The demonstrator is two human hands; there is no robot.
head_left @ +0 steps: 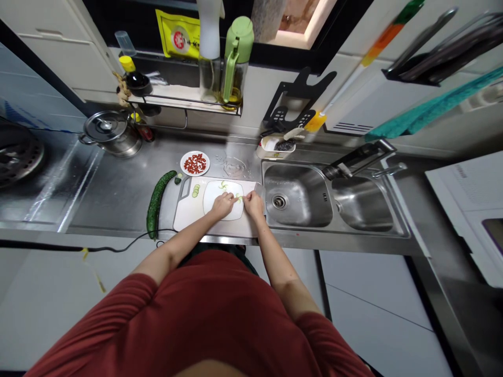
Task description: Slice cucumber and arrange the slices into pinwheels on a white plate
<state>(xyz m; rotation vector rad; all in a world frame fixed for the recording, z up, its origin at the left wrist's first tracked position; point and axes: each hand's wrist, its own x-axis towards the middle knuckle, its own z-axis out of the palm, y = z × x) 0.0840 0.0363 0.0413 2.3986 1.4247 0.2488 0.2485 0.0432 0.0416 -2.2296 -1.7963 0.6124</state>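
Both hands are over a white plate [214, 195] that lies on a pale cutting board [186, 217]. My left hand [223, 205] has its fingers curled, with a fingertip reaching to small green pieces [239, 197] on the plate's right side. Close by, my right hand [253, 203] pinches at the same spot; what lies between its fingers is too small to make out. Another group of thin green slices [223, 185] rests near the plate's far edge. A short row of cucumber slices [196, 190] sits on the board left of the plate.
A long cucumber [156, 204] and cut cucumber ends [178, 179] lie left of the board. Behind is a dish of red pieces [195, 163]. A double sink [298, 193] adjoins on the right; a lidded pot [110, 133] stands far left. A black cable [118, 249] crosses the front edge.
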